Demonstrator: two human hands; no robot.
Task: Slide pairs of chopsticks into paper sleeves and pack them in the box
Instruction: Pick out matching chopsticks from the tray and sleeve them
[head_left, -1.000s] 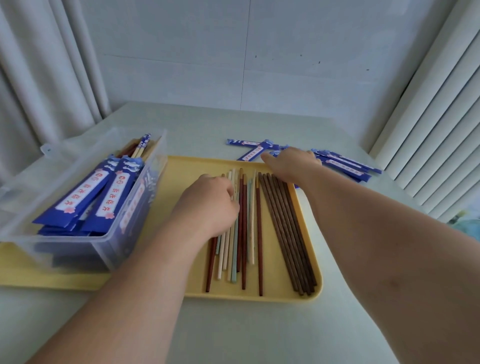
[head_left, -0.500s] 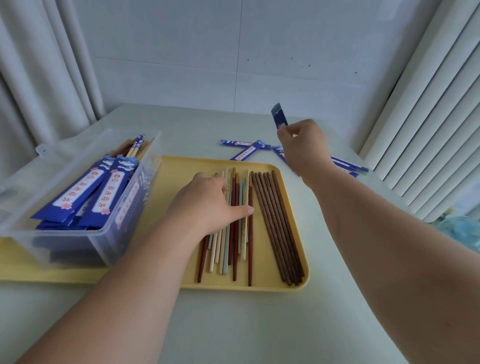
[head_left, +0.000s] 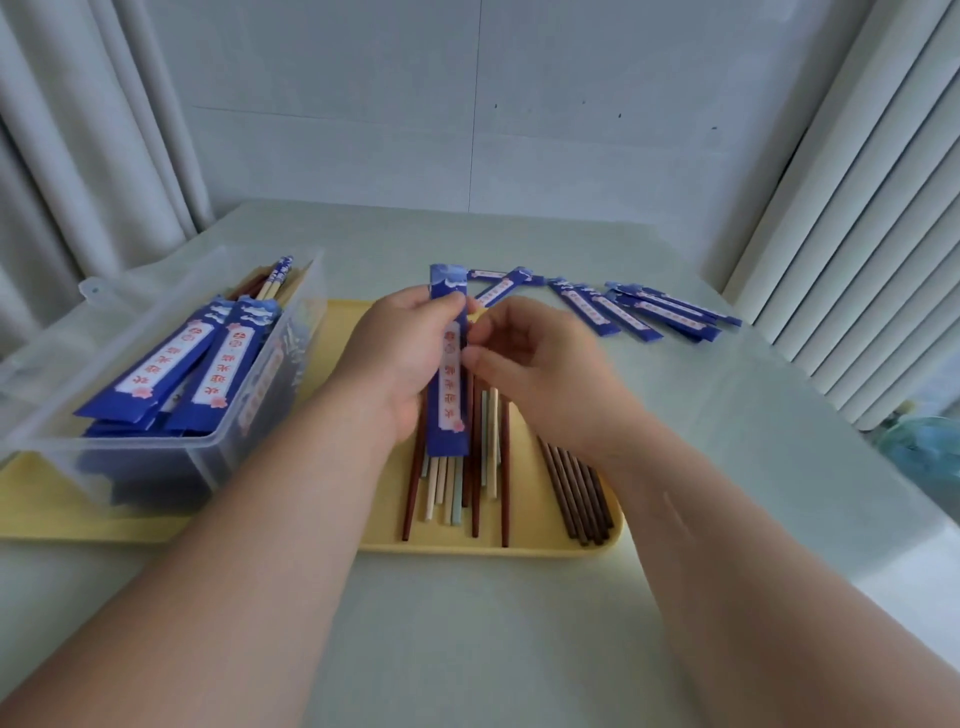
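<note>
Chopsticks in red, cream and pale teal lie loose and roughly parallel on a yellow tray, their ends pointing to 12 and 6 o'clock. A tighter bundle of dark brown chopsticks lies at 3 o'clock from them, near the tray's right rim.

Above the loose ones, a blue paper sleeve with a white label strip is held up nearly on end, its top toward 12 o'clock. The left hand grips its upper half, thumb across the front and fingers curled behind. The right hand meets it from 3 o'clock with curled fingers, thumb and fingertips pinching the sleeve's right edge. I cannot tell whether any chopsticks are inside this sleeve, since its lower end overlaps those on the tray.

A clear plastic box stands on the tray's left part, at 9 o'clock from the hands. It holds sleeved pairs stacked at a slant, with a few chopstick tips showing at its far end.

More empty sleeves lie scattered flat on the pale table beyond the tray, at 1 o'clock from the hands. A curtain hangs at 10 o'clock and vertical blinds at 2 o'clock.
</note>
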